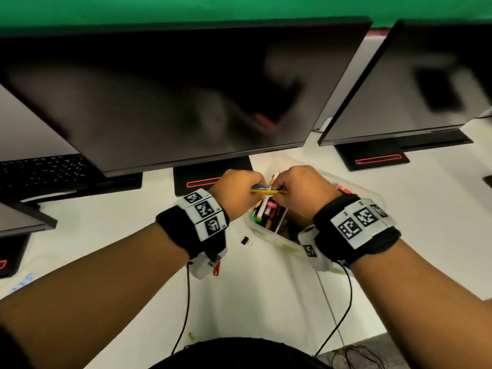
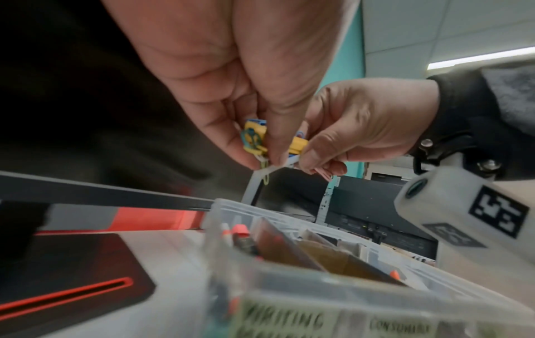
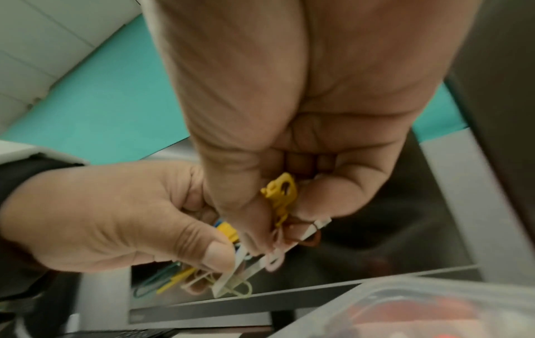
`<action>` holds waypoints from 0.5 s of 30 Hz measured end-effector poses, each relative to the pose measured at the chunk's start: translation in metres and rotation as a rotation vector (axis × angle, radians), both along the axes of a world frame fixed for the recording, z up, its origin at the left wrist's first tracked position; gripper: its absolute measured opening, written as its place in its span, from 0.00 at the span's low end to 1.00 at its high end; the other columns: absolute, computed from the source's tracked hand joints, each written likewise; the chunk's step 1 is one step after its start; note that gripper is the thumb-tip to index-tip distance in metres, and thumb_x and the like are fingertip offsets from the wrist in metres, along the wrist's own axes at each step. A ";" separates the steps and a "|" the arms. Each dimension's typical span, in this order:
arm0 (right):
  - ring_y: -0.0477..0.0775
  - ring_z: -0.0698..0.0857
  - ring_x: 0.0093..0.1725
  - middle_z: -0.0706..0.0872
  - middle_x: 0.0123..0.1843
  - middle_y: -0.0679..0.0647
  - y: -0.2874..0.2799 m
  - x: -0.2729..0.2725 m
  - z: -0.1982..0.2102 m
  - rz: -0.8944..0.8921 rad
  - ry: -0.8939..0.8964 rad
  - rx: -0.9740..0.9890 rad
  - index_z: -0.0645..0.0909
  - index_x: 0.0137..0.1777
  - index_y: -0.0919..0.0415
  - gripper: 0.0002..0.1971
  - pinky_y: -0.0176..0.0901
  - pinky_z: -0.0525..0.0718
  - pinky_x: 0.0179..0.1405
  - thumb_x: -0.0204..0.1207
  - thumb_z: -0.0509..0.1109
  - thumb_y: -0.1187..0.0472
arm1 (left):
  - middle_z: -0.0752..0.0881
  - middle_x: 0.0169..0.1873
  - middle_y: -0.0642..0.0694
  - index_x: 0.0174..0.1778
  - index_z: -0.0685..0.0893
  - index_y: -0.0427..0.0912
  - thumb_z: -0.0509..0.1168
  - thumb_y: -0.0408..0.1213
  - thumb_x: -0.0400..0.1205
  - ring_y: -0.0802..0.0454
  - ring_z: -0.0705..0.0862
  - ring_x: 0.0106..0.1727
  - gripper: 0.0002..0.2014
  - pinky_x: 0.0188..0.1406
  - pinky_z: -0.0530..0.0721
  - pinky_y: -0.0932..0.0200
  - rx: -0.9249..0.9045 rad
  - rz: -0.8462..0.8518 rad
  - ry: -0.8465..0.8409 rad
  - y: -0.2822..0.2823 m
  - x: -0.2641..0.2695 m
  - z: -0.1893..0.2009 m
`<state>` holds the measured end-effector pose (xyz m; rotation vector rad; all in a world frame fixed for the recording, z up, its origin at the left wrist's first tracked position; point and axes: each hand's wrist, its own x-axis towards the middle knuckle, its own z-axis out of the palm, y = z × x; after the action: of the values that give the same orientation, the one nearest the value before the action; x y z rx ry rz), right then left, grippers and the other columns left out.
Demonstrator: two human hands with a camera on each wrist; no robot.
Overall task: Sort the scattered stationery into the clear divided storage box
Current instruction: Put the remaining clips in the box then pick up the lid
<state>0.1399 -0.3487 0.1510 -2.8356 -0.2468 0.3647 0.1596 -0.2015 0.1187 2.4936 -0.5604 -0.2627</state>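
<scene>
Both hands meet just above the clear divided box, which stands on the white desk. My left hand and right hand pinch one small bundle from opposite ends. It is made of a yellow plastic piece, a white strip and several coloured paper clips. In the wrist views the left hand and the right hand curl round it. Pens and markers fill the box's near-left compartment, labelled WRITING.
A black binder clip lies on the desk left of the box. Two dark monitors lean over the back, and a stand base sits close behind my left hand. A keyboard is far left.
</scene>
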 end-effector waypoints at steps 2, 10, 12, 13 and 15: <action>0.57 0.85 0.49 0.90 0.50 0.57 -0.027 0.002 0.006 -0.076 -0.011 -0.042 0.89 0.54 0.58 0.11 0.37 0.75 0.45 0.75 0.68 0.60 | 0.89 0.49 0.42 0.55 0.86 0.43 0.68 0.40 0.78 0.44 0.84 0.54 0.11 0.47 0.75 0.63 -0.016 -0.024 -0.020 -0.033 0.009 -0.001; 0.58 0.84 0.51 0.88 0.51 0.59 -0.083 0.022 -0.008 -0.200 -0.015 -0.225 0.88 0.53 0.58 0.10 0.43 0.79 0.50 0.76 0.68 0.61 | 0.86 0.54 0.43 0.57 0.84 0.42 0.67 0.37 0.79 0.44 0.82 0.57 0.11 0.51 0.75 0.60 0.030 -0.072 -0.002 -0.115 0.038 -0.013; 0.59 0.82 0.47 0.88 0.50 0.59 -0.083 0.028 -0.015 -0.168 0.002 -0.271 0.88 0.53 0.58 0.10 0.42 0.78 0.47 0.76 0.67 0.61 | 0.86 0.55 0.42 0.57 0.84 0.41 0.68 0.38 0.79 0.44 0.82 0.57 0.12 0.51 0.75 0.59 0.063 -0.060 0.013 -0.119 0.043 -0.016; 0.58 0.82 0.45 0.88 0.50 0.59 -0.082 0.031 -0.017 -0.155 0.010 -0.294 0.88 0.53 0.58 0.10 0.41 0.77 0.45 0.76 0.67 0.61 | 0.86 0.55 0.42 0.57 0.84 0.40 0.69 0.38 0.78 0.43 0.82 0.57 0.12 0.50 0.75 0.59 0.075 -0.053 0.022 -0.120 0.045 -0.017; 0.58 0.83 0.47 0.88 0.51 0.59 -0.080 0.037 -0.019 -0.140 0.024 -0.340 0.87 0.53 0.58 0.09 0.41 0.76 0.45 0.76 0.68 0.61 | 0.86 0.55 0.41 0.57 0.84 0.40 0.70 0.39 0.77 0.43 0.83 0.57 0.13 0.48 0.75 0.60 0.119 -0.057 0.047 -0.121 0.047 -0.018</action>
<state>0.1768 -0.4291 0.1324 -3.1551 0.0232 0.4476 0.2062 -0.3223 0.1003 2.5815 -0.6138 -0.3857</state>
